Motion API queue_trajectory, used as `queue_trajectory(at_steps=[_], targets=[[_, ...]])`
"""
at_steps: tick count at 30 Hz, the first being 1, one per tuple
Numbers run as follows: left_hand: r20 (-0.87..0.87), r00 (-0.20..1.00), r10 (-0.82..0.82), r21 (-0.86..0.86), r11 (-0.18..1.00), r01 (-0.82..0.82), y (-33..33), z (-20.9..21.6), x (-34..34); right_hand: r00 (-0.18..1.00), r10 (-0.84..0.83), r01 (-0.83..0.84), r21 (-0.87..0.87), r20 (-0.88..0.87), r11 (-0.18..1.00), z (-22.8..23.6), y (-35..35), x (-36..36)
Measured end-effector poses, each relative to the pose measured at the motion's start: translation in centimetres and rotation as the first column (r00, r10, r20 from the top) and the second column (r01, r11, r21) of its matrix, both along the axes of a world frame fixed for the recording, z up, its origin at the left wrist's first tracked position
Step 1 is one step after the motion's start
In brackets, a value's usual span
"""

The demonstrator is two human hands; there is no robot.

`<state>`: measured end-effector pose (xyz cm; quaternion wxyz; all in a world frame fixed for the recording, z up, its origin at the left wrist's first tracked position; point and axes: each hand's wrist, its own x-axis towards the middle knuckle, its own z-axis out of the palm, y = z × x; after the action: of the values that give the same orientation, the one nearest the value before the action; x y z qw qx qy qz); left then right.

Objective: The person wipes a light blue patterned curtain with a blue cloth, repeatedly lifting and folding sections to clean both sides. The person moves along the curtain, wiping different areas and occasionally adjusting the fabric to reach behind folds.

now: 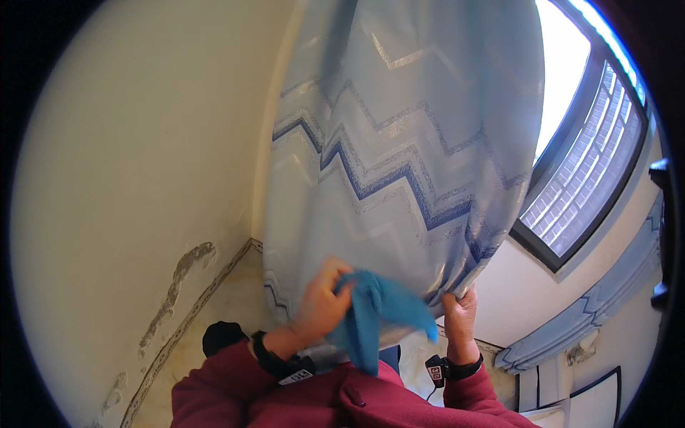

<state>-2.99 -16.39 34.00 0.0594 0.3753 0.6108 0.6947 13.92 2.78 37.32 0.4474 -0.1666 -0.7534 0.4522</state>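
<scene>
A light blue curtain (pixel 399 143) with grey and dark blue zigzag stripes hangs in front of me. My left hand (pixel 321 299) is closed on a blue cloth (pixel 374 307), whose loose ends hang down and spread toward the right. The cloth lies in front of the curtain's lower part; I cannot tell whether it touches it. At the curtain's lower right edge, my right hand (pixel 460 317) grips the gathered fabric, thumb in front. Both wrists carry dark bands with small devices.
A window (pixel 578 164) with a dark frame stands at the right. Another blue curtain (pixel 592 314) hangs at the lower right. The cream wall (pixel 143 143) at left has peeling patches (pixel 175 292) above a patterned border strip (pixel 193 321).
</scene>
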Motion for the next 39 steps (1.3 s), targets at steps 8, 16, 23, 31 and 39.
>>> queue_trajectory(at_steps=[8,16,23,31,39], targets=[[-0.665,0.690,0.287,0.560,0.802,0.206,4.1,12.1,1.3,0.978,0.206,-0.207,-0.213,-0.030,0.955,-0.5,-1.6,3.3],[-0.814,0.292,0.502,0.573,0.777,0.262,13.3,18.2,-2.6,0.900,0.236,-0.344,-0.264,-0.367,0.901,2.3,-1.0,13.3],[-0.783,0.475,0.402,0.188,0.881,-0.435,15.7,11.5,-16.6,0.971,0.095,-0.137,-0.185,-0.220,0.973,3.8,0.2,20.1],[-0.411,0.788,0.459,0.553,0.813,-0.186,13.5,16.3,-8.3,0.977,0.132,-0.162,-0.179,-0.170,0.970,3.3,0.6,19.9],[-0.897,0.294,0.329,0.318,0.944,-0.086,18.2,13.7,-14.9,0.976,-0.054,-0.001,-0.251,-0.212,0.968,4.4,1.9,23.5]])
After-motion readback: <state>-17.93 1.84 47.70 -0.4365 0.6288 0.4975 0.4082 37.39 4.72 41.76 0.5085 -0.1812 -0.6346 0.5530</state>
